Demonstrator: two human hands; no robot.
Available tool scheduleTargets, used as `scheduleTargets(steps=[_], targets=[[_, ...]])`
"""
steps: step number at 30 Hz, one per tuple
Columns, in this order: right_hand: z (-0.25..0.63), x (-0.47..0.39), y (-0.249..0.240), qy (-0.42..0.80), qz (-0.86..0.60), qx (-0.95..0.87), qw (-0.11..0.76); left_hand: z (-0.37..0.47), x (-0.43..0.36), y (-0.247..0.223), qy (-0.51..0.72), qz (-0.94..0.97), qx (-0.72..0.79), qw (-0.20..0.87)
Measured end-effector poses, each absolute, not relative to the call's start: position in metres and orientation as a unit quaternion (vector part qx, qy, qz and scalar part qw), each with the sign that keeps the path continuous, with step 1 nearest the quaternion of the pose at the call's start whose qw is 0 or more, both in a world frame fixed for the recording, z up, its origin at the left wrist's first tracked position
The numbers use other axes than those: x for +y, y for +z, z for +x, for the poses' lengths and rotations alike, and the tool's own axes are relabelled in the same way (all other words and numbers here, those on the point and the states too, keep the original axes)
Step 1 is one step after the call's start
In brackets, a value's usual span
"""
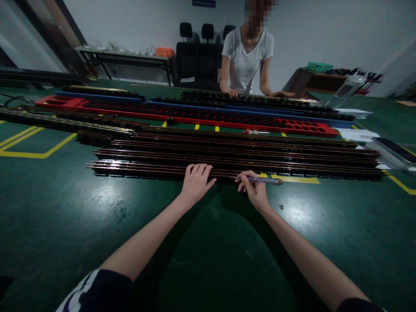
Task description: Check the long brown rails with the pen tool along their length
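The left grip [196, 184] is open, its spread fingers resting on the near edge of the long dark strips with thin copper-coloured rods [156, 169]. The right grip [256, 193] is closed around a slim, clear pen-like tool [271, 180], its tip end at that edge. Beyond both grips, a long red tray [139, 115] lies across the green surface [81, 216]. The step in hand looks like close tool work on the nearest strip; any next move there would call for a steady left grip and fine tip control.
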State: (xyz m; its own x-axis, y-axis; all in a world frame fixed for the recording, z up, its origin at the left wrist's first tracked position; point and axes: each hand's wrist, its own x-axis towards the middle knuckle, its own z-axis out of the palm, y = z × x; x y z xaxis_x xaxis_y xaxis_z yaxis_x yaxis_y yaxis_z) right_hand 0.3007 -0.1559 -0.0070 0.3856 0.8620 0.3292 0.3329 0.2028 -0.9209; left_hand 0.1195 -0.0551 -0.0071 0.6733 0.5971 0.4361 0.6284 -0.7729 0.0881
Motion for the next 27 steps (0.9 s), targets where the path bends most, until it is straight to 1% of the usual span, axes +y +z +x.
scheduleTargets(steps=[14, 27], targets=[[0.2985, -0.1542, -0.0071, 0.232, -0.593, -0.51, 0.578, 0.1207, -0.0571, -0.0095, -0.243, -0.906, -0.345, 0.046], [0.2977, -0.1565, -0.0047, 0.21, -0.598, -0.467, 0.617, 0.1194, -0.0577, -0.0097, -0.244, -0.906, -0.343, 0.042]])
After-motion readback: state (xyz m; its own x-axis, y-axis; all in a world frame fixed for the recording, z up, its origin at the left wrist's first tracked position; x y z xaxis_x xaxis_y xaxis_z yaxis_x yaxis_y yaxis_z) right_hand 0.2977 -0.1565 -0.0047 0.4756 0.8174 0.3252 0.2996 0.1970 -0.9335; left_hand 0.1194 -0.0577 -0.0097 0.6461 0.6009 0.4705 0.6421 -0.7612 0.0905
